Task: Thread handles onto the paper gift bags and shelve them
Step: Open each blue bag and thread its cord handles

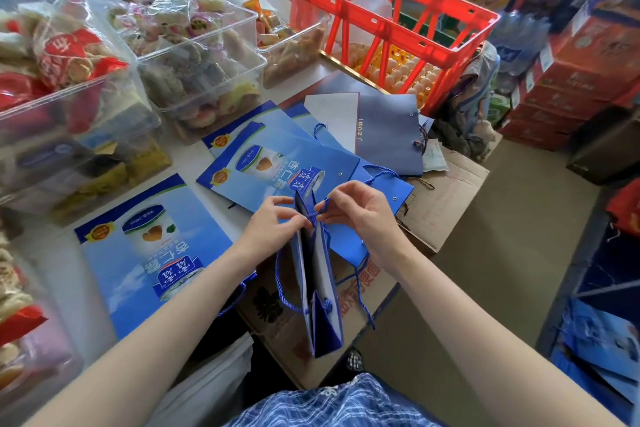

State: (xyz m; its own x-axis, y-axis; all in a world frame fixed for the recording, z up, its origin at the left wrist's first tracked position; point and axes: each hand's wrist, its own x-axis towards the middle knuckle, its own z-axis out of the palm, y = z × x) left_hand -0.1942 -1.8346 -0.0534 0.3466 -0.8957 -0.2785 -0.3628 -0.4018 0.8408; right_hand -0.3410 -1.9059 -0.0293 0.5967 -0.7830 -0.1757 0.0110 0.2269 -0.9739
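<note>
A blue paper gift bag (320,291) stands on edge, folded, between my hands above a cardboard box. My left hand (273,222) pinches its top rim and the blue cord handle (322,210) near the eyelet. My right hand (360,215) pinches the same cord from the other side. Another blue cord loop (282,291) hangs from the bag's left side. Several flat blue bags lie on the table: one near left (149,253), a stack (277,163) beyond my hands, and a grey-blue bag (388,128) farther back.
Clear plastic bins of wrapped snacks (194,55) line the table's left and back. A red plastic crate (384,24) sits on eggs at the back. Cardboard boxes (446,198) stand below my hands. Stacked red cartons (575,80) fill the right; floor space lies between.
</note>
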